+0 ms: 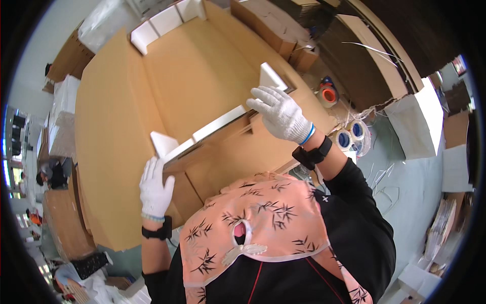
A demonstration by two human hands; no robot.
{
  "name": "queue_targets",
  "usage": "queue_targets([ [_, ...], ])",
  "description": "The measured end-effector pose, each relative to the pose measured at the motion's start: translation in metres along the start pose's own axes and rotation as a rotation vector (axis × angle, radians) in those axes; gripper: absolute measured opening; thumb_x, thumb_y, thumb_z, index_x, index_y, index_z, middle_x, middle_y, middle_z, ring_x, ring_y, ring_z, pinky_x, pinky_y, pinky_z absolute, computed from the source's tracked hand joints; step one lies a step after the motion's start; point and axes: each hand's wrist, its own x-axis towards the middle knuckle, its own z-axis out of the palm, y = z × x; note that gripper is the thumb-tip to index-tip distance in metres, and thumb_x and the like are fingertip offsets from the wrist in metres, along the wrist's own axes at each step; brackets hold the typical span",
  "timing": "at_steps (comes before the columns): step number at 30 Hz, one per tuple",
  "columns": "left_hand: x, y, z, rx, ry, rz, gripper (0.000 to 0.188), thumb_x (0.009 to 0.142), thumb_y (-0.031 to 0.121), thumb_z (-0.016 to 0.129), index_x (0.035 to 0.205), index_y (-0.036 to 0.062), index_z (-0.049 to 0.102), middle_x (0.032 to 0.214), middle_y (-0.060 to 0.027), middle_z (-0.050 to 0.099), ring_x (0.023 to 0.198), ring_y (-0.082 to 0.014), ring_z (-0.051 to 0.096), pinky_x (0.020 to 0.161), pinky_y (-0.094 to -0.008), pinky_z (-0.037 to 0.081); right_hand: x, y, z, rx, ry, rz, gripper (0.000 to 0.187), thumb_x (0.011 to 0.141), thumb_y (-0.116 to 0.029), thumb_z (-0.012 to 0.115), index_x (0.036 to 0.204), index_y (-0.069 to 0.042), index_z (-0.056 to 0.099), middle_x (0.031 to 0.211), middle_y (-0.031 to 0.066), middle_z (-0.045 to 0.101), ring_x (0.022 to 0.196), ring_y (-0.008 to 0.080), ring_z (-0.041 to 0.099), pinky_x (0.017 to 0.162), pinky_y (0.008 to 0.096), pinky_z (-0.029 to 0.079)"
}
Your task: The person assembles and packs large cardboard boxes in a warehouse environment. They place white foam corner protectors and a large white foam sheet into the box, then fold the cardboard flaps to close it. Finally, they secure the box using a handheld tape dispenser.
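A large open cardboard box [197, 66] lies before me with its flaps spread outward. White foam-like pieces line its ends: a far row [164, 24], a near strip [218, 123], a near left corner piece [163, 145] and a near right corner piece [272, 77]. My left hand [156, 188], in a white knit glove, has its fingers stretched out by the near left corner, thumb apart. Also gloved, my right hand [281, 114] extends its fingers over the near wall beside the right corner piece. Whether either hand presses on the box is hard to see.
Tape rolls [344, 140] and a tape dispenser with an orange hub [328, 95] sit to the right. Beyond them stand large cardboard sheets [349, 61] and a white box [416, 124]. Loose strapping [387, 190] lies on the floor. A person [50, 173] is far left.
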Motion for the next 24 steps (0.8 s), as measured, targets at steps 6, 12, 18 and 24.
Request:
queue_targets([
  [6,-0.052,0.023,-0.023,-0.091,0.22,-0.01,0.05,0.085,0.01,0.06,0.132,-0.0066,0.053,0.14,-0.0289,0.05,0.13,-0.0454,0.046,0.11,-0.0504,0.037,-0.079,0.08,-0.156,-0.354,0.387,0.407,0.037,0.07,0.0,0.067,0.107,-0.005,0.068,0.117,0.0181,0.064,0.111,0.0382,0.061,0.096,0.046,0.05],
  [12,-0.033,0.038,-0.013,-0.082,0.153,0.134,0.049,0.084,0.011,0.06,0.131,-0.0058,0.055,0.138,-0.0268,0.053,0.129,-0.0435,0.049,0.108,-0.0502,0.039,-0.219,0.211,-0.323,-0.964,0.529,1.246,0.051,0.087,-0.041,0.063,0.126,-0.007,0.062,0.126,0.017,0.064,0.117,0.0338,0.06,0.098,0.043,0.049],
  [18,-0.013,0.079,-0.018,0.007,0.033,0.208,0.054,0.082,0.014,0.064,0.132,-0.0036,0.054,0.139,-0.0261,0.053,0.126,-0.0428,0.052,0.105,-0.0508,0.041,-0.23,0.285,-0.355,-0.954,0.246,1.687,0.062,0.086,-0.057,0.059,0.127,-0.01,0.06,0.125,0.0191,0.063,0.12,0.0335,0.059,0.097,0.0451,0.049],
  [24,-0.018,0.089,-0.018,0.004,-0.006,0.191,0.053,0.081,0.012,0.066,0.13,-0.0038,0.055,0.137,-0.0261,0.054,0.126,-0.0428,0.052,0.106,-0.0512,0.041,-0.229,0.318,-0.348,-1.003,0.226,1.61,0.056,0.085,-0.057,0.06,0.114,-0.01,0.067,0.109,0.0174,0.07,0.106,0.0342,0.067,0.09,0.0436,0.052],
])
